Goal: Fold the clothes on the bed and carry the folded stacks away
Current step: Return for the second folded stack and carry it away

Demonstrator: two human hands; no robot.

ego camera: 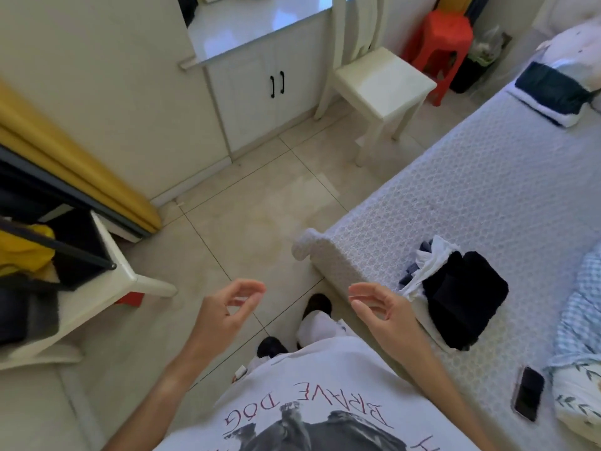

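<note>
We stand at the corner of the bed (487,196), our left hand (224,307) and right hand (377,307) raised over the floor, fingers loosely curled, holding nothing. A folded black garment (465,294) lies on white clothes (432,258) near the bed's front edge, probably stacked for carrying; a phone (528,393) rests closer to us

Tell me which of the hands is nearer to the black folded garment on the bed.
Right. The right hand hovers just beside the black folded garment, at the bed's edge. The left hand is farther away, over the floor.
</note>
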